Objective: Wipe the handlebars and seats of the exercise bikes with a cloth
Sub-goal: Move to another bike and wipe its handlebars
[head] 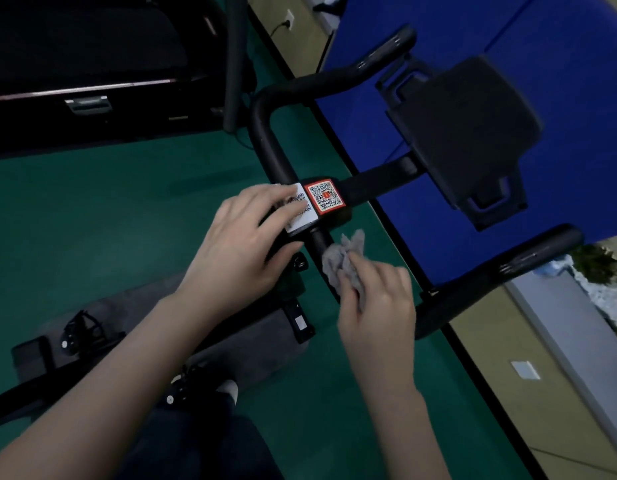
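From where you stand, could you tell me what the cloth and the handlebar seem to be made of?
Cloth: grey, crumpled into soft folds in the right hand, so probably a thin woven or microfibre fabric; too blurred to tell which.
Handlebar: black matte tube with a dull sheen along its bend, likely coated metal or rubbery foam padding; the look leaves it open.

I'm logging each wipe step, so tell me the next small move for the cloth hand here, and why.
Probably slide the cloth along the handlebar toward its right end. The right hand holds the cloth bunched against the bar just beside the QR stickers, while the left hand rests on the centre clamp, steadying it. The curved right stretch of the bar lies next to the cloth.
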Tool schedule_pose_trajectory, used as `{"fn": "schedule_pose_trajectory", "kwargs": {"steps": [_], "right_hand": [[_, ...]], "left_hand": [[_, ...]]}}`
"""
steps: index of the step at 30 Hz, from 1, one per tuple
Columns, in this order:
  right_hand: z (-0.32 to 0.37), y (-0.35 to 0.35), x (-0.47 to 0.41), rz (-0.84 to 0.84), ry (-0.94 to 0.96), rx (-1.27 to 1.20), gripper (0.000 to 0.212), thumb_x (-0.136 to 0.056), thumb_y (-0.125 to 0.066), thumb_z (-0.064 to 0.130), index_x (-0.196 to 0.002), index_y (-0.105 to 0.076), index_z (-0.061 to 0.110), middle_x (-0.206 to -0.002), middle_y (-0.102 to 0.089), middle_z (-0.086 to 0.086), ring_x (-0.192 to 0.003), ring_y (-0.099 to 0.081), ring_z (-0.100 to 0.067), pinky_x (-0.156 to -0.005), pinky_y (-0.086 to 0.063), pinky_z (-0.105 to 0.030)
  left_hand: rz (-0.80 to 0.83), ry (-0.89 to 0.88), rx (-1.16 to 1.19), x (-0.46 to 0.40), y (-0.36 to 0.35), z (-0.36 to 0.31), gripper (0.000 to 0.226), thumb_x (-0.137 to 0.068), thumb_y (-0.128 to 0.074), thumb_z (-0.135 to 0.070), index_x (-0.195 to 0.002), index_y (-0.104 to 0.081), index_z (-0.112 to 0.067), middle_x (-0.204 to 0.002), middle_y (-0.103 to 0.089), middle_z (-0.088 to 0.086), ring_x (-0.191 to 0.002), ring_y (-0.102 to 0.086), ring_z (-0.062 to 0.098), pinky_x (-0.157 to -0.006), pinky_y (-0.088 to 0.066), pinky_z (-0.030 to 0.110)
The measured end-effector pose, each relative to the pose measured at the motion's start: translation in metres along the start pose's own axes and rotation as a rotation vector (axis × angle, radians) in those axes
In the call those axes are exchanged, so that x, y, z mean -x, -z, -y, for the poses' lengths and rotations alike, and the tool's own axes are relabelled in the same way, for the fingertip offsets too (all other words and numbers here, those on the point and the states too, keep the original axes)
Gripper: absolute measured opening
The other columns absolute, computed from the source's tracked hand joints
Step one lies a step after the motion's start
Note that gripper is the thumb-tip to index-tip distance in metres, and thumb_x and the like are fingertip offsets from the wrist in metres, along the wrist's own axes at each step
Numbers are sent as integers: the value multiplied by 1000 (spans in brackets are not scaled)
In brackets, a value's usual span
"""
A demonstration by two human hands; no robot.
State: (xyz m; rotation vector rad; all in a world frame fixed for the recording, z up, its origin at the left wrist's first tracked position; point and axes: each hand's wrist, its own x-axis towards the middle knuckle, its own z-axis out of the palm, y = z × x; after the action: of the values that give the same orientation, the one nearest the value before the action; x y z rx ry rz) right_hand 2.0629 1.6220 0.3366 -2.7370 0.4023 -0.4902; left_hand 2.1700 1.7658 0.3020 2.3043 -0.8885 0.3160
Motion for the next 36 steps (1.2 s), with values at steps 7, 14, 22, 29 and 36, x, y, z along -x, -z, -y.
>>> {"fn": "schedule_pose_trajectory", "kwargs": {"steps": [7, 14, 22, 29, 36], "right_hand": [[11, -12, -46, 132, -117, -5, 30, -97, -52, 22, -123, -59, 10, -103, -66, -10, -95, -56, -27, -79, -42, -34], [14, -9, -20, -2, -214, 52, 20, -90, -65, 19, -108, -66, 10, -92, -64, -8, -90, -55, -24, -77, -45, -31], [58, -57, -13, -436, -269, 90, 30, -73, -71, -6, -101, -70, 1, -97, -55, -21, -91, -47, -26, -75, -49, -43], [47, -55, 3, -496, -340, 170, 33, -71, -65, -6, -103, -70, -1, -97, -56, -23, -95, -44, -25, -78, -48, -47], [74, -85, -7, -757, -518, 62, 28, -74, -69, -12, -99, -71, 1, -96, -53, -21, -95, -37, -12, -90, -30, -8]], "left_hand": [[55, -129, 62, -23, -8, 10, 45, -86, -64, -24, -129, -55, -13, -137, -50, 0, -127, -41, 24, -100, -30, 34], [82, -193, 148, -28, -7, 23, 46, -87, -58, -34, -129, -55, -16, -134, -52, -2, -121, -42, 22, -96, -30, 33], [163, -287, 357, -38, -1, 45, 46, -85, -64, -26, -129, -58, -13, -132, -53, 1, -114, -45, 25, -92, -41, 51], [144, -309, 362, -39, -2, 46, 46, -85, -64, -27, -128, -59, -14, -131, -54, 0, -111, -43, 22, -97, -39, 44], [145, -325, 350, -41, -3, 49, 48, -83, -64, -27, -129, -57, -15, -129, -54, -1, -108, -41, 20, -95, -36, 36]]}}
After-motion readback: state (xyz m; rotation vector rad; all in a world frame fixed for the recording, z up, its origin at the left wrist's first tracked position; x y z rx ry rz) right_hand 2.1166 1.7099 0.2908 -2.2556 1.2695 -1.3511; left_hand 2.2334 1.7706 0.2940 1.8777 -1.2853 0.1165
